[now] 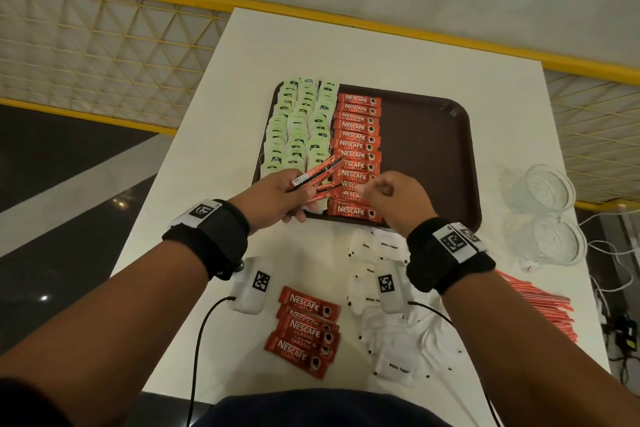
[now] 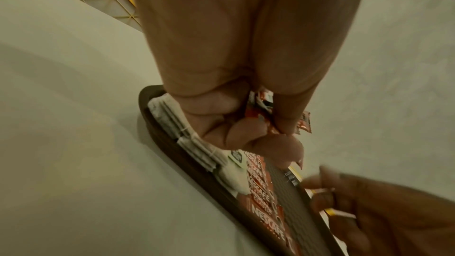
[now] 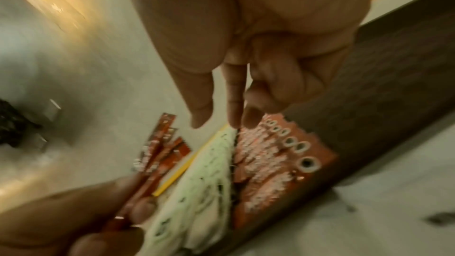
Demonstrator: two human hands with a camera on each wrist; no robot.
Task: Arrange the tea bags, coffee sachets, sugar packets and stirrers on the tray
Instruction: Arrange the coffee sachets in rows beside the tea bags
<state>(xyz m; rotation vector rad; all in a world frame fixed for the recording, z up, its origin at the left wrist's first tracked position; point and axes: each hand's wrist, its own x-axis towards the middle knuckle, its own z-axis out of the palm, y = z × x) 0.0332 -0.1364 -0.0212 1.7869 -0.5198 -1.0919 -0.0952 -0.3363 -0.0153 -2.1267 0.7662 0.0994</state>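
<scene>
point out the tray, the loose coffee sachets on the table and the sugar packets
tray (image 1: 426,149), head view, bare brown floor at its right half
loose coffee sachets (image 1: 304,329), head view, middle of the pile
sugar packets (image 1: 394,366), head view, near packet's face

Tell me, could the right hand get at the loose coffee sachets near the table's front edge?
Probably yes: the right hand holds nothing, and the loose coffee sachets lie uncovered on the table.

The white surface (image 1: 221,121) carries a brown tray (image 1: 433,149) at its middle, loose coffee sachets (image 1: 304,329) and white sugar packets (image 1: 391,333) at the near edge, red stirrers (image 1: 547,305) and two glass cups (image 1: 550,218) on the right.
</scene>
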